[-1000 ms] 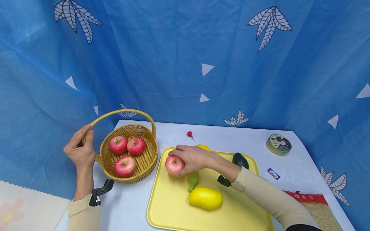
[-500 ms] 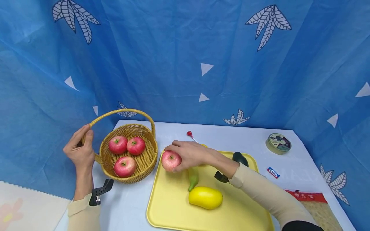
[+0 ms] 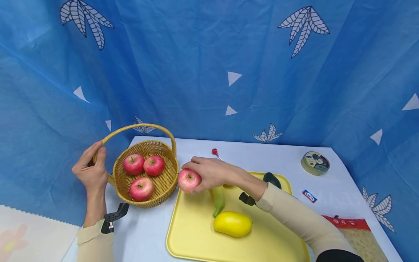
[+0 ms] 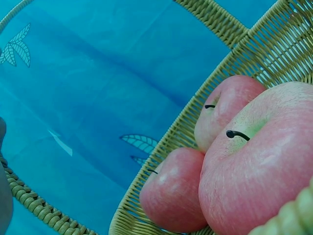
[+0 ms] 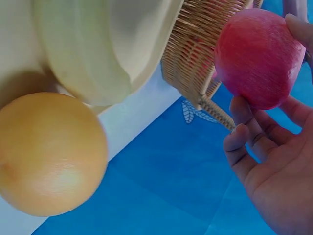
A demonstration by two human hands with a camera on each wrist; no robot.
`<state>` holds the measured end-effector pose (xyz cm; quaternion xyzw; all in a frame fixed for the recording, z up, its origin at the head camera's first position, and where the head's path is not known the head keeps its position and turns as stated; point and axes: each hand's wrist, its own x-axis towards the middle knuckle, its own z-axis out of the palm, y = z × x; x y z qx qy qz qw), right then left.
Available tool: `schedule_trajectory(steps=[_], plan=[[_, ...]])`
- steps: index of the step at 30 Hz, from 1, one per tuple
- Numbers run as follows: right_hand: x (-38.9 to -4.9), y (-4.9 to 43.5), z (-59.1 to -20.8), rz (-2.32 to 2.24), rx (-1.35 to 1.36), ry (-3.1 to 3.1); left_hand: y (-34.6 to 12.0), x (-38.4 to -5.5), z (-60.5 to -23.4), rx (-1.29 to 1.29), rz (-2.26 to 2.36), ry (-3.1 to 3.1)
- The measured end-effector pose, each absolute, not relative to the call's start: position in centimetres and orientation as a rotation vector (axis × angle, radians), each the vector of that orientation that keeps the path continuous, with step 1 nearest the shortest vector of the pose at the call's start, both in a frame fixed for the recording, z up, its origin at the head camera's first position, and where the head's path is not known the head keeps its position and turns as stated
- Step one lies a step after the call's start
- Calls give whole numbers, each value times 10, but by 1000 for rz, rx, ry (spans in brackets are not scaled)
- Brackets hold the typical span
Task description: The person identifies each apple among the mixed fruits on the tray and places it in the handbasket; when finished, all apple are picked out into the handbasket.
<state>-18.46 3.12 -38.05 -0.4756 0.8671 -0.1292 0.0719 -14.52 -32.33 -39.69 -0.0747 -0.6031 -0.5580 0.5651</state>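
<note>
My left hand (image 3: 91,165) grips the arched handle (image 3: 144,126) of a wicker basket (image 3: 168,174) at the left. Three red apples sit inside, the front one (image 3: 141,189) closest to me. In the head view, my right hand (image 3: 216,174) holds another apple (image 3: 189,181) between thumb and fingers, beside the basket's right rim and over the tray's left edge. The right wrist view has this apple (image 5: 259,58) up in the fingers, with the basket wall (image 5: 190,58) behind it. The left wrist view looks past a large apple (image 4: 264,166) in the basket.
A yellow tray (image 3: 193,240) bears a green-tipped banana (image 3: 218,202), a yellow mango-like fruit (image 3: 233,224), a dark green fruit (image 3: 271,179) and a round orange-yellow fruit (image 5: 51,154). Around it lie a red lollipop (image 3: 214,151), a round tin (image 3: 315,163), a small wrapper (image 3: 309,196) and a red-topped bag (image 3: 356,233).
My right hand has carried the apple left and slightly away from me, from over the tray toward the basket, uncovering more of the banana. My left hand stays on the handle.
</note>
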Motion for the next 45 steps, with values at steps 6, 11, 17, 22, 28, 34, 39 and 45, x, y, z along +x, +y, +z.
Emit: schedule_trajectory(steps=[6,11,17,22,28,34,39,45], plan=[[-185,21,-375,-379,-1439,2612,-324,-145,-399,-170,-1312,-1429],[-185,13,-372,-389,-1462,2587,-324,-144,-399,-165,-1315,-1429],[-187,7,-371,-382,-1475,2573,-324,-144,-398,-165,-1302,-1432],[-189,2,-369,-371,-1469,2574,-323,-144,-398,-172,-1308,-1431],[-194,-5,-366,-357,-1471,2557,-323,-144,-397,-160,-1302,-1434],[-200,-14,-366,-361,-1470,2542,-324,-145,-398,-147,-1292,-1443],[-202,-20,-366,-366,-1471,2535,-327,-146,-401,-144,-1292,-1450],[-206,-27,-367,-359,-1475,2536,-325,-145,-399,-145,-1292,-1445]])
